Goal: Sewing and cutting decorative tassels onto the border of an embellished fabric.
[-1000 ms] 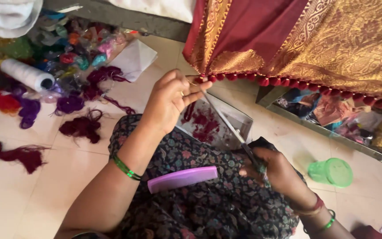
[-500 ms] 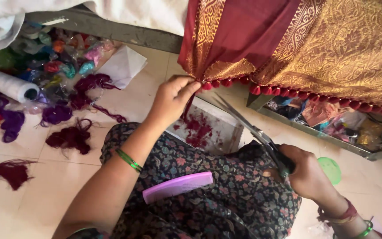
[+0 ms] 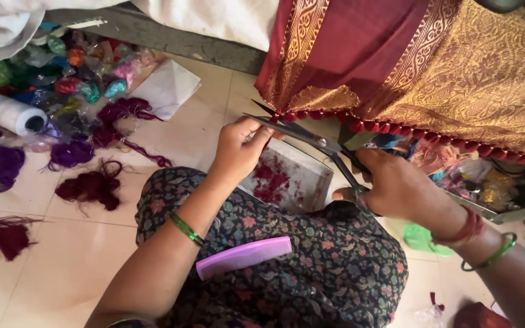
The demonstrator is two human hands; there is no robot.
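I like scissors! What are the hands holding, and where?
The right hand holds the scissors by their handles. The left hand pinches a tassel on the cloth's edge.

Single head cam, no second view, so no overlap. It looks steeply down from the wearer's head onto the lap and the floor (image 3: 62, 267) ahead. Close range: both forearms enter from the bottom edge, left hand (image 3: 235, 149) and right hand (image 3: 396, 182) sit mid-frame. Cloth (image 3: 432, 67) hangs across the top right, thread pile (image 3: 62, 91) fills the top left. Frame is tilted slightly.
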